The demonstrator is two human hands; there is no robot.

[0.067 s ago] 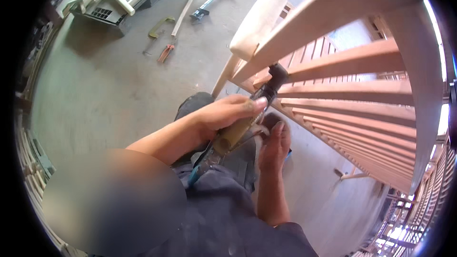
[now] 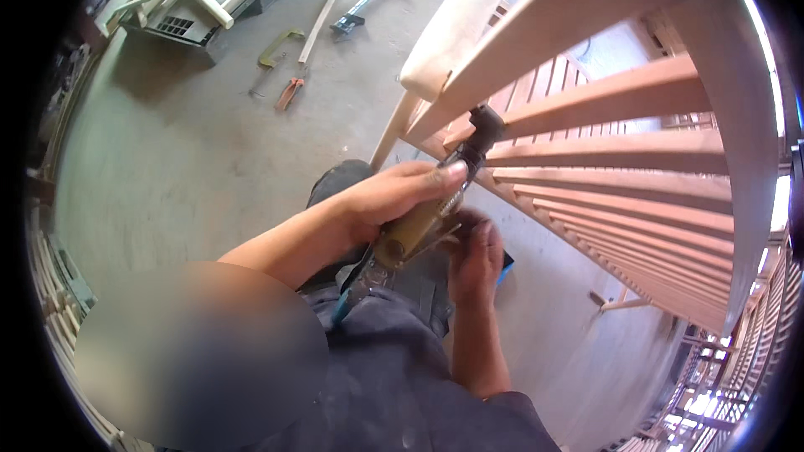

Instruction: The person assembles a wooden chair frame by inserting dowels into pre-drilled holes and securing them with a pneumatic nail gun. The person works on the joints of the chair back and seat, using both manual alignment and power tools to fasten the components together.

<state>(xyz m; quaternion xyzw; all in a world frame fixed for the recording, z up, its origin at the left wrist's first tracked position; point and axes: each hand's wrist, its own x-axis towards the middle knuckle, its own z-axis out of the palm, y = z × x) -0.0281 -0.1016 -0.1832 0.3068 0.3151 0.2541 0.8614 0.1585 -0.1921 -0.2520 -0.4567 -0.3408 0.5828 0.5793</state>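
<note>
My left hand (image 2: 409, 192) is wrapped round a hand-held power tool (image 2: 408, 233) with an olive-yellow body and a black angled head; its exact kind is unclear. The tool slants across my lap, its head close to the slats of a wooden slatted frame (image 2: 603, 99). Just right of the tool's body, my right hand (image 2: 477, 261) is closed, its fingertips curled and smeared by motion. A thin pale piece shows at those fingers. What they hold is hidden. Beside this hand a bright blue edge (image 2: 506, 267) appears.
Left of the frame, the concrete floor (image 2: 184, 167) carries orange-handled pincers (image 2: 290, 94), a yellowish C-clamp (image 2: 279, 48), a wooden strip (image 2: 325, 17) and a metal bar clamp (image 2: 368, 2). Wooden parts lie on a dark platform (image 2: 188, 29) at far left. More slatted frames (image 2: 754, 351) stand at right.
My right hand has shifted slightly left and down beside the tool, and more of the blue edge shows. My left hand keeps its hold on the tool.
</note>
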